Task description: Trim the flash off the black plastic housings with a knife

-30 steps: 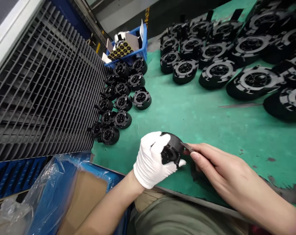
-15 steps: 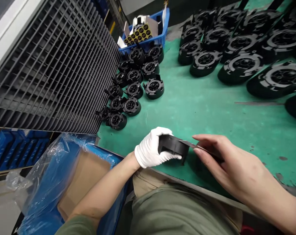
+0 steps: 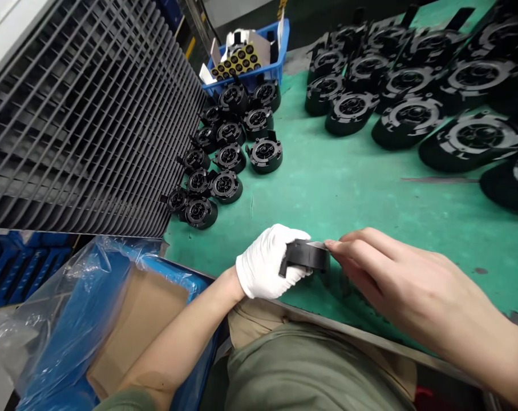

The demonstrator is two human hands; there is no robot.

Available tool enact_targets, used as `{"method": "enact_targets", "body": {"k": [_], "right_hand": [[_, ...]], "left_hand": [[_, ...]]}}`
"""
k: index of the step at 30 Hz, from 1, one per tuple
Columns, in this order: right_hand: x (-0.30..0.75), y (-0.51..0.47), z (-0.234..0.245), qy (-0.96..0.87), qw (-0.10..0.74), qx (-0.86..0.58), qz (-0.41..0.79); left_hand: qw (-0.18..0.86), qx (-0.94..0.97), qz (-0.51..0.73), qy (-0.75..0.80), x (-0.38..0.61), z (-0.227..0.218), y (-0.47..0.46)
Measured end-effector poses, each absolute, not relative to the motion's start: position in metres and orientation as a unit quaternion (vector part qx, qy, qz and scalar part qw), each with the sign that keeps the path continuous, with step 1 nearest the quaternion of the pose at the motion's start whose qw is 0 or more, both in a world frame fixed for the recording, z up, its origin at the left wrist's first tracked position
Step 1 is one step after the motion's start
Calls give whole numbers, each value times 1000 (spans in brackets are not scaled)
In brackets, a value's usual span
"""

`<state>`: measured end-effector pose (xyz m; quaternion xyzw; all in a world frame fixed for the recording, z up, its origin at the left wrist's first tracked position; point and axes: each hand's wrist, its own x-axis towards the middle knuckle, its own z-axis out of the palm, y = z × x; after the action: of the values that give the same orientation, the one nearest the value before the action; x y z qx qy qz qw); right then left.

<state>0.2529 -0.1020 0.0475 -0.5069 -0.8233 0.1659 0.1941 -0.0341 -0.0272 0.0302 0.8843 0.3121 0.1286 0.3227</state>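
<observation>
While the gloved left hand (image 3: 263, 264) grips a part (image 3: 308, 258) over the counter (image 3: 319, 205), turned side-on since a second ago, the bare right hand (image 3: 400, 274) pinches a thin tool (image 3: 318, 245) at the part's upper rim, suggesting work has shifted along the edge.

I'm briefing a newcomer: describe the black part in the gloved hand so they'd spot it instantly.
Start at the green tabletop, near side. There a white-gloved left hand grips one black part. Unlike similar parts standing in groups farther back, it alone is held.
</observation>
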Motion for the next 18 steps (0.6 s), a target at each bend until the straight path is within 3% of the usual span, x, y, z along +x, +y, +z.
{"method": "enact_targets", "body": {"k": [7, 12, 18], "right_hand": [[250, -107, 58, -882, 224, -412, 46], [258, -104, 47, -866, 206, -451, 71], [261, -111, 37, -855, 205, -467, 88]], "left_hand": [[355, 862, 147, 329, -33, 32, -29], [395, 858, 151, 293, -32, 34, -25], [372, 868, 143, 296, -32, 32, -24]]}}
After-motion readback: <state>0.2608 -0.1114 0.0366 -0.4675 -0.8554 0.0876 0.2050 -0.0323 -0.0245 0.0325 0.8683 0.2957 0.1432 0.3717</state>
